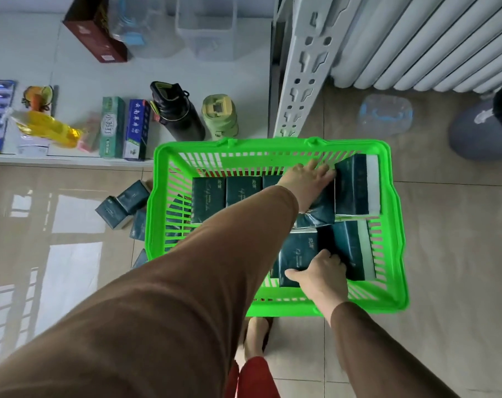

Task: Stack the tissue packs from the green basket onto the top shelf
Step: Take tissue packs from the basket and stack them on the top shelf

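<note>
Pack print unreadable; left hand (308,186) flat on packs, right hand (323,278) grips tissue pack (297,254)

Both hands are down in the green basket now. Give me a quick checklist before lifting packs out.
1. Right hand grips a tissue pack: ok.
2. Left hand has a firm hold on a pack: cannot tell, its fingers lie spread over the packs.
3. Packs left in the green basket: ok, several.
4. Loose packs on the floor beside the basket: not ok.
5. Top shelf free: cannot tell, not in view.
</note>
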`<state>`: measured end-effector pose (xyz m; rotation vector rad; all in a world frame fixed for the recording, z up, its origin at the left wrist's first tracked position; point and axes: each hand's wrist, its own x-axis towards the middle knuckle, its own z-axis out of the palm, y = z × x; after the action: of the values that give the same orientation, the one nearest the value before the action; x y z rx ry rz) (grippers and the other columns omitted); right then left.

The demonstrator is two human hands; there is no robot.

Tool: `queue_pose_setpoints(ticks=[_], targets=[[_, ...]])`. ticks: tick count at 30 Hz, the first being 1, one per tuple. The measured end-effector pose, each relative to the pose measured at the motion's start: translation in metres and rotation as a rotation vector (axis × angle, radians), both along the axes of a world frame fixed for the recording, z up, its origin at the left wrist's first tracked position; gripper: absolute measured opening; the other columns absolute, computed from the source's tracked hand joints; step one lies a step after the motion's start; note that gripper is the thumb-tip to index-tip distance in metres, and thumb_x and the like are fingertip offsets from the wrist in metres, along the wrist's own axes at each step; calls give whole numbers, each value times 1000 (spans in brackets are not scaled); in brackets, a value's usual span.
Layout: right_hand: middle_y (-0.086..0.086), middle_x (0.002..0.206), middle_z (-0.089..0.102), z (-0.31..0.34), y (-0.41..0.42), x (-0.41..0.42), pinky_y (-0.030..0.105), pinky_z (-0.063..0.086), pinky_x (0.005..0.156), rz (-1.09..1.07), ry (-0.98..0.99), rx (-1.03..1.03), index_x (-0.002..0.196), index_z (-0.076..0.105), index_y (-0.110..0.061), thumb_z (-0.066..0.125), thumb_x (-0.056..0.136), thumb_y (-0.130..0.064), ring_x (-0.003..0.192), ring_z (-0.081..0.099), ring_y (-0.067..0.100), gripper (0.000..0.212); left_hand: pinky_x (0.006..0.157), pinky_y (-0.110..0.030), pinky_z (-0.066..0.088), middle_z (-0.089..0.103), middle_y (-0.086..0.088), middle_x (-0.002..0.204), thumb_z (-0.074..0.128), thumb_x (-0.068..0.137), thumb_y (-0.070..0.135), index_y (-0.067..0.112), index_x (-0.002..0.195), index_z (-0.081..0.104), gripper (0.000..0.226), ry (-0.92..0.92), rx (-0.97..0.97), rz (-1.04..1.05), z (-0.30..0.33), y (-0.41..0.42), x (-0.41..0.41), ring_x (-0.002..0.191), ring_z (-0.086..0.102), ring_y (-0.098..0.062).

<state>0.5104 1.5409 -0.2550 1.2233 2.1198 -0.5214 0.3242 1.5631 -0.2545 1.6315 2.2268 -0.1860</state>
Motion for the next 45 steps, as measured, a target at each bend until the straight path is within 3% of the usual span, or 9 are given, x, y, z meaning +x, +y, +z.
queue_pose_setpoints(ticks=[4,7,10,13,17,24,29,35,45], targets=[[14,130,53,1,0,-3,37,42,97,-29,-11,-57,124,47,-6,80,67,-59,122,50,33,84,89,-41,46,21,-13,158,70,83,13,31,149,33,77,93,-15,-99,1,-12,-10,133,39,-32],[12,111,62,8,0,-7,33,46,73,-159,114,-193,115,36,-10,81,75,-44,95,64,32,69,77,-39,49,35,-8,150,67,85,8,29,143,39,68,98,-10,-82,11,-35,-17,124,45,-30],[0,94,66,28,2,-7,28,39,59,-223,302,-198,105,34,-19,80,77,-37,64,58,14,56,72,-40,51,56,0,122,76,81,26,26,136,41,66,-2,27,190,37,-79,-31,109,56,-26],[-14,87,59,68,0,-17,10,35,48,-204,471,-217,104,40,-24,83,72,-28,65,50,-6,54,74,-43,51,58,-3,117,78,77,40,24,135,40,71,-66,85,463,79,-139,-50,108,57,-30],[-15,91,56,142,-19,-51,6,38,50,-178,595,-317,110,44,-23,85,73,-22,73,53,-6,55,76,-41,51,57,-3,112,77,74,42,23,119,51,55,-127,173,703,153,-227,-72,101,59,-30],[18,109,58,279,-120,-172,32,44,69,-28,792,-526,120,46,-29,83,78,-28,86,59,28,56,70,-32,43,61,-5,101,76,74,32,18,116,58,47,-196,328,1056,289,-399,-130,87,57,-25],[12,110,60,345,-241,-273,45,53,83,168,928,-517,118,39,-43,77,78,-45,95,61,25,55,76,-32,46,65,-5,103,78,74,18,18,122,58,51,-217,497,1177,366,-551,-195,90,59,-24],[-9,111,55,398,-385,-371,21,44,71,262,1062,-475,119,35,-40,78,76,-41,97,55,1,60,72,-31,43,65,3,97,79,77,23,21,119,60,47,-134,569,1164,425,-713,-280,86,60,-20],[-16,105,61,430,-498,-510,17,42,69,270,1143,-377,109,48,-29,78,79,-37,93,56,-4,43,81,-29,40,46,6,107,75,83,24,22,119,60,39,58,587,1037,455,-832,-431,92,50,-15]])
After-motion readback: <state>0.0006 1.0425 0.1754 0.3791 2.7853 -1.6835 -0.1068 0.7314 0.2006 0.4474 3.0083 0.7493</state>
